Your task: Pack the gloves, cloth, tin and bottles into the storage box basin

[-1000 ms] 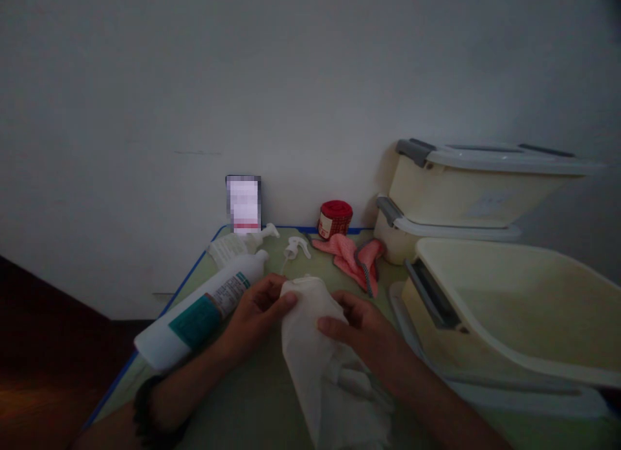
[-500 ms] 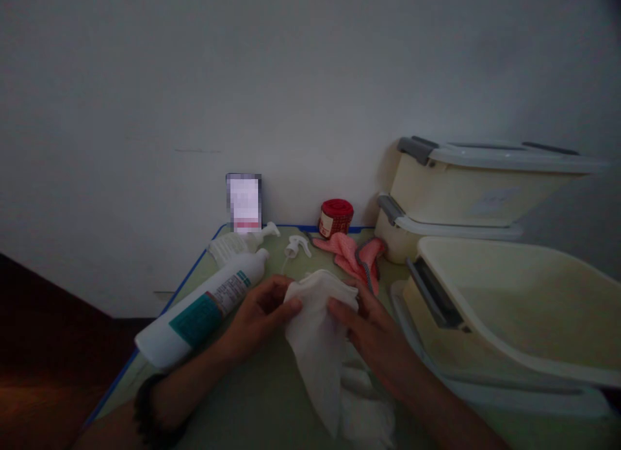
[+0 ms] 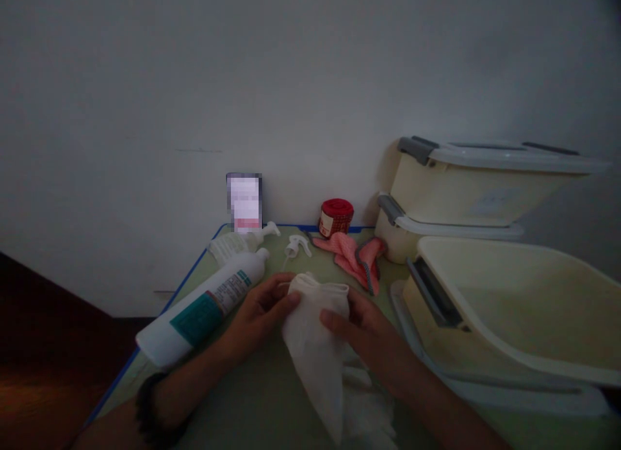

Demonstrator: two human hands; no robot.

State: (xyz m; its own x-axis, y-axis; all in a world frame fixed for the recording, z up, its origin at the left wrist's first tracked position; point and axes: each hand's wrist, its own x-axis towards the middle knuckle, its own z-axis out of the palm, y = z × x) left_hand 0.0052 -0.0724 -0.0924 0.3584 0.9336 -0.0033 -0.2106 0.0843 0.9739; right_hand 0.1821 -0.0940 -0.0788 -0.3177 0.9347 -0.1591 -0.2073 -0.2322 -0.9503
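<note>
A thin white cloth piece (image 3: 315,346) with a hemmed upper edge hangs between my hands and tapers to a point below. My left hand (image 3: 264,308) pinches its upper left side, thumb in front. On the opposite side my right hand (image 3: 361,321) grips the cloth, with its thumb on the front and the fingers behind. More white fabric (image 3: 366,411) lies on the table under my right wrist, partly covered. Left of my left hand a large white bottle (image 3: 204,311) with a green label lies on its side.
Behind my hands are a spray nozzle (image 3: 295,246), a clear pump bottle (image 3: 233,246), a pink cloth (image 3: 347,253) and a red roll (image 3: 336,218). A phone (image 3: 245,201) leans on the wall. At right, lidded bins (image 3: 460,191) stand stacked behind an open bin (image 3: 436,346).
My right hand has moved slightly left and down along the cloth. The cloth's top edge has flattened and dropped a little, and its opening shows more clearly.
</note>
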